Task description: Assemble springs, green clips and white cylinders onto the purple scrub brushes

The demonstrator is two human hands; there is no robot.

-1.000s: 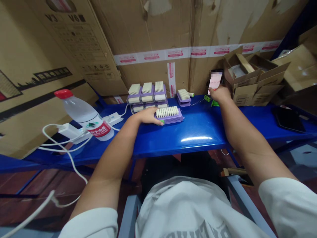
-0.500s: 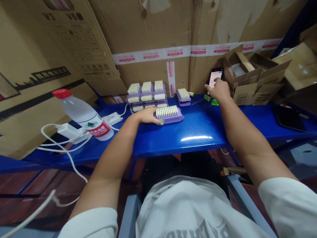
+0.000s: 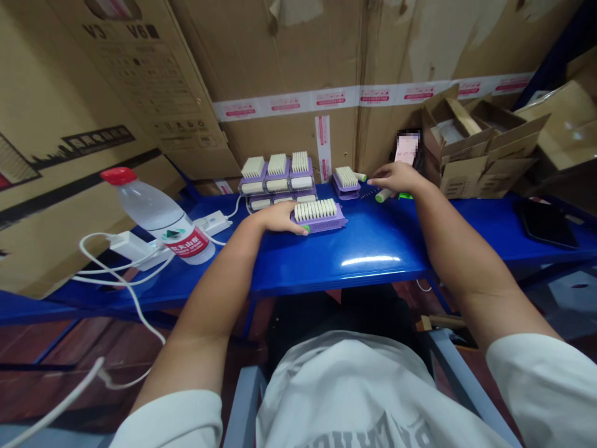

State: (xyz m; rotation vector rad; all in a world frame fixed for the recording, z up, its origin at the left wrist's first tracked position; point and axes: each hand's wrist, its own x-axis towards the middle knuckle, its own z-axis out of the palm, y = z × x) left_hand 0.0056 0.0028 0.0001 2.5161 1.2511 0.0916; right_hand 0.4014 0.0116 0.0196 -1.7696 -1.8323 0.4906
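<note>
My left hand (image 3: 278, 219) rests on the blue bench (image 3: 373, 242), its fingers curled against the left end of a purple brush block with cream bristles (image 3: 318, 214). My right hand (image 3: 395, 177) is further back, fingers closed on a small white and green cylinder (image 3: 383, 195). A smaller purple brush (image 3: 346, 180) lies just left of that hand. Behind my left hand stands a stack of several purple brushes (image 3: 277, 177). A phone (image 3: 407, 149) leans on the cardboard wall behind my right hand.
A water bottle with a red cap (image 3: 158, 218) lies at the left beside white chargers and cables (image 3: 128, 249). Open cardboard boxes (image 3: 476, 149) stand at the back right. A dark tablet (image 3: 545, 225) lies at the far right. Large cartons form the back wall.
My right hand came away from the phone, moved left and down to the bench, and now grips the small white and green cylinder. My left hand has stayed on the brush block.
</note>
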